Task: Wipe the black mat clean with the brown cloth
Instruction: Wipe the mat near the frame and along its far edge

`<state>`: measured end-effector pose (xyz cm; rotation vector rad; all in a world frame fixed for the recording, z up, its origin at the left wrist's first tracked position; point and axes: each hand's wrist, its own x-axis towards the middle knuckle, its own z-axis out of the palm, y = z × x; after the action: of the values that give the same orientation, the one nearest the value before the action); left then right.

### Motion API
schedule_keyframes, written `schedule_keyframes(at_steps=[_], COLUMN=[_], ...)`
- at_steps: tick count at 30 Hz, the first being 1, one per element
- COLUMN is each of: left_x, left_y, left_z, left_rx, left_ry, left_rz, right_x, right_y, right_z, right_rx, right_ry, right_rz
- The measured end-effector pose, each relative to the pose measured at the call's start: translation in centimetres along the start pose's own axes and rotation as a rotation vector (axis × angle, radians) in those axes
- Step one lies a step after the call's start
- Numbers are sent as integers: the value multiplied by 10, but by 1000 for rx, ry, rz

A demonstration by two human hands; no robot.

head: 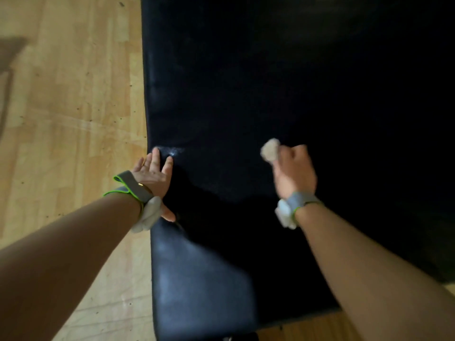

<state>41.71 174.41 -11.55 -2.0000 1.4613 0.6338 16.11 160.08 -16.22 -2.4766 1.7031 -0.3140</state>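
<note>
A large black mat (270,82) fills the middle and right of the view, lying on a wooden floor. My right hand (294,172) is blurred over the mat, with its fingers curled round a bunched brown cloth (270,151) that sticks out to the left of the fist. My left hand (154,172) lies at the mat's left edge with fingers straight, pressing on the mat, its thumb lower on the edge. A pale dusty smear (176,151) shows on the mat just beyond the left fingertips.
Light wooden floor (69,107) lies left of the mat, speckled with small dark bits. A dark shape (9,60) sits at the far left. The mat's near edge (295,316) ends close to me, with floor showing beyond it.
</note>
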Motion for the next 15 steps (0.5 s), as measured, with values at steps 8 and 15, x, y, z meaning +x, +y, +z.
schedule_keyframes(at_steps=[8,15], left_x=[0,-1], left_y=[1,3], left_z=[0,0], left_rx=[-7,19], left_ry=[-2,-16], left_rz=[-1,-11], right_x=[-84,-49], right_y=[-99,-50], right_z=[5,1], right_rx=[136,-41], right_ry=[-231,-81], right_rz=[-168,-311])
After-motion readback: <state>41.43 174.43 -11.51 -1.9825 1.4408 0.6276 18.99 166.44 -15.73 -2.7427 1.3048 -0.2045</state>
